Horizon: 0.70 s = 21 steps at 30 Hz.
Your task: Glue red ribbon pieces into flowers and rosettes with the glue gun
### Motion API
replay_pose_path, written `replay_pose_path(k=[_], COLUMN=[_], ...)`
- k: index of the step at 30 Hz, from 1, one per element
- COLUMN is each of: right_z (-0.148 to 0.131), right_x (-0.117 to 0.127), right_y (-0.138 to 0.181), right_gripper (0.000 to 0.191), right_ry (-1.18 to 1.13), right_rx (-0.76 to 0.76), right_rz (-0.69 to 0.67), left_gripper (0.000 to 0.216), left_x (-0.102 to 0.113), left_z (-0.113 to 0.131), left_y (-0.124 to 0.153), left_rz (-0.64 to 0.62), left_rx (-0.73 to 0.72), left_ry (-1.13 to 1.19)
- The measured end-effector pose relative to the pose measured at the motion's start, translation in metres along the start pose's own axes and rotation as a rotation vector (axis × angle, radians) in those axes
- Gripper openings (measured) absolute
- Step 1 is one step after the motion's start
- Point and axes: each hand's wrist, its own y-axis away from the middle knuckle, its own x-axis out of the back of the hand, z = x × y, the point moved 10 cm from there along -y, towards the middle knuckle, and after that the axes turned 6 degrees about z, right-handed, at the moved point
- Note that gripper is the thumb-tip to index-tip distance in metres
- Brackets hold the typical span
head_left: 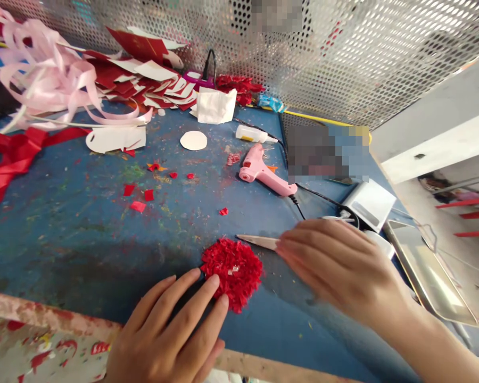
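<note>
The blue bench (83,234) has paint spots all over it. A pink glue gun (263,173) lies near the middle, and its black cord (319,196) runs toward the right edge. A small glue bottle (252,134) lies just behind the gun. A white paper circle (193,140) sits to its left. Tiny red scraps (138,206) are spread about. Pink ribbon (43,74) is piled in the far left corner, with red ribbon (8,157) at the left edge. Red and white paper bits (143,80) are heaped along the back edge, by a shiny wall full of holes (383,53). A white box (369,205) sits at the right edge.
</note>
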Motion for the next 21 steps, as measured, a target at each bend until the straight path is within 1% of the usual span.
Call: replay_pose_path(k=[2, 4, 8, 11, 13, 15, 18, 21], right_z=[0.016, 0.023, 0.021, 0.019, 0.021, 0.024, 0.028, 0.023], right_x=[-0.010, -0.024, -0.057, -0.073, -0.072, -0.061, -0.042, -0.036], right_y=[-0.016, -0.035, -0.063, -0.070, -0.069, -0.066, -0.053, -0.032], right_gripper=[0.013, 0.017, 0.018, 0.020, 0.017, 0.010, 0.006, 0.008], right_ry=[-0.051, -0.090, -0.130, -0.167, -0.193, -0.247, -0.395, -0.532], right_rx=[-0.122, -0.175, -0.158, -0.143, -0.163, -0.213, -0.373, -0.552], right_rz=[-0.038, -0.082, -0.192, -0.242, -0.219, -0.148, -0.067, -0.096], left_gripper=[0.027, 0.026, 0.026, 0.027, 0.028, 0.028, 0.029, 0.029], left_x=[0.001, 0.002, 0.003, 0.004, 0.003, 0.002, -0.001, -0.003], left_z=[0.001, 0.002, 0.001, 0.001, 0.001, -0.001, -0.001, 0.001], left_y=[-0.001, -0.002, -0.002, 0.000, 0.001, 0.002, 0.003, 0.001], left_rz=[0.007, 0.019, 0.036, 0.051, 0.049, 0.035, 0.019, 0.000], left_rx=[-0.008, -0.020, -0.014, -0.017, -0.015, 0.002, 0.002, -0.006], left_ry=[0.009, 0.016, 0.020, 0.008, -0.004, -0.006, 0.012, 0.021])
